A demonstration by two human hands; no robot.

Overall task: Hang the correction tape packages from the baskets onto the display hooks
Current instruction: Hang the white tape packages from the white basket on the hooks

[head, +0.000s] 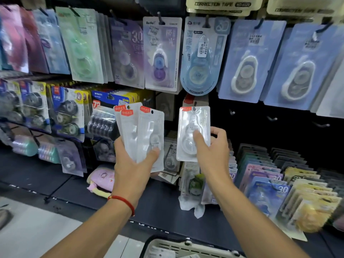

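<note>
Here both grips clutch white packages [193, 133] before a crowded dark display wall [279, 116].

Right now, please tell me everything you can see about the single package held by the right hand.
The single package is a clear plastic blister with a red label at its top corner and a pale correction tape dispenser inside. It stands upright, its hang hole at a dark display hook. The right hand grips its lower half, thumb across the front.
</note>
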